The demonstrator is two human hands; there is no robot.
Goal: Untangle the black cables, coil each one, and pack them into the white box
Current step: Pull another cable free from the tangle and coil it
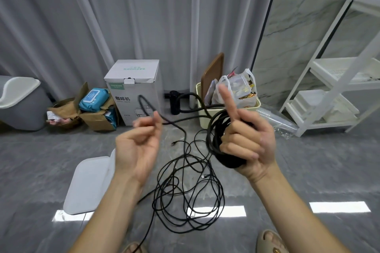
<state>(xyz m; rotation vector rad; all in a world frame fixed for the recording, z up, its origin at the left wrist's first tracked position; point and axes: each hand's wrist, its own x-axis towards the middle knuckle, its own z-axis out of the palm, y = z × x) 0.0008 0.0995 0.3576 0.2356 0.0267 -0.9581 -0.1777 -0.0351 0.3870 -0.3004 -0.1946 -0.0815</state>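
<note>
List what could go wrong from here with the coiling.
1. The loose cable lies in overlapping loops on the floor; pulling it with the left hand may tighten a knot.
2. The coil in the right hand is bulky, with the index finger raised; turns might slip off.
3. Cable trails near the feet and could snag.

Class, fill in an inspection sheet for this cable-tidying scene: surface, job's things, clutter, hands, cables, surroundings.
Surface: grey floor with bright light reflections.
Job's things: white lid or tray lying flat on the floor by the left forearm; white carton upright by the curtain.
Clutter: brown cardboard box with blue wipes packs; cream bin holding a plastic bag; grey bin.
Hands: left hand pinches a cable strand; right hand grips a black coil, index finger raised.
Cables: loose black tangle on the floor.
Surroundings: grey curtain; white shelf rack.
</note>
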